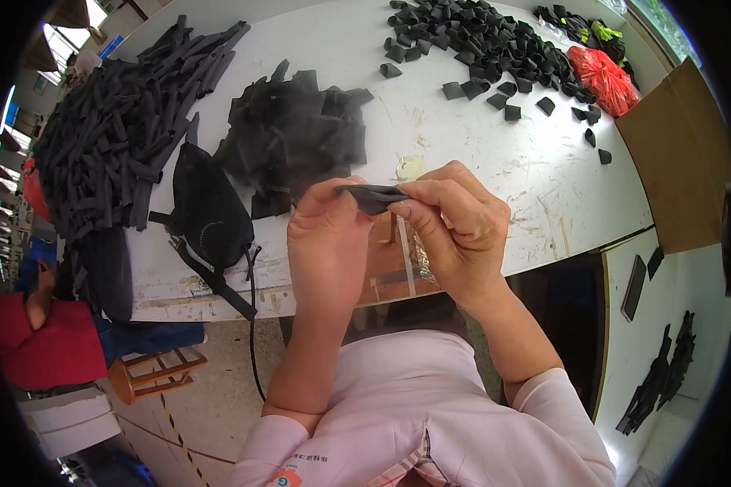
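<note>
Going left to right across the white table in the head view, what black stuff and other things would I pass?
Heap of long black strips → black bag with straps → pile of flat black fabric pieces → scatter of small black folded pieces → red plastic bag → brown cardboard sheet.

A garment workshop: a worn white worktable [479,162] heaped with black fabric strips [105,138] and cut pieces [479,45].

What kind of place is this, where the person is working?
Probably a small workshop for hand assembly or sewing. Both hands, left hand and right hand, hold a small black piece over a worn white table with a heap of black strips and many small folded black pieces.
</note>
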The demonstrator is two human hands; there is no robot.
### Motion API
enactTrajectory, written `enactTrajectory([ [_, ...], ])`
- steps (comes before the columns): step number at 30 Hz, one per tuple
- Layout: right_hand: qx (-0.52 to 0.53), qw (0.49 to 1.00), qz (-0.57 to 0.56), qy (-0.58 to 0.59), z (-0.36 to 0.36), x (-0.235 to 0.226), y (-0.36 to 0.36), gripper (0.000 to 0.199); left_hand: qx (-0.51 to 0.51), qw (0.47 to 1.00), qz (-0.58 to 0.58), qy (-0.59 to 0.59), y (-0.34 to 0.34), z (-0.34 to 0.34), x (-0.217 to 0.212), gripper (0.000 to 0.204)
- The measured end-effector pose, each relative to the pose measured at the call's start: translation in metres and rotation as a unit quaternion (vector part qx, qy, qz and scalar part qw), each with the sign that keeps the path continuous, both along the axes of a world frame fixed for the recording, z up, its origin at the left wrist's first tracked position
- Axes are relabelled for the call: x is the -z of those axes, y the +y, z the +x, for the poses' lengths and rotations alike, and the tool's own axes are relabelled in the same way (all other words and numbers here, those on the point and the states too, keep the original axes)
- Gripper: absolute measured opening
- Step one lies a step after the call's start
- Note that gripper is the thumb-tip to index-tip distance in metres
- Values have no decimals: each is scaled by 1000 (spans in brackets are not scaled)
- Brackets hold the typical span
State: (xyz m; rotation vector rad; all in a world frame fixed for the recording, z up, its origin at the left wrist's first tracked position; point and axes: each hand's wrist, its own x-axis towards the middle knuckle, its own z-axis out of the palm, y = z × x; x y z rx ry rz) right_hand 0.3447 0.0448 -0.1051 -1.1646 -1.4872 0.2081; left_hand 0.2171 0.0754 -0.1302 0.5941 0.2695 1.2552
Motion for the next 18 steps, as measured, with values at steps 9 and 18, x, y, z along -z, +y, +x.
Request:
enactTrajectory([
  [9,-22,1000,19,4,-2,16,5,9,-69,992,39,96,-4,-4,9,10],
  [18,-64,909,-123,393,49,-2,16,24,-226,790,107,560,15,-8,61,16],
])
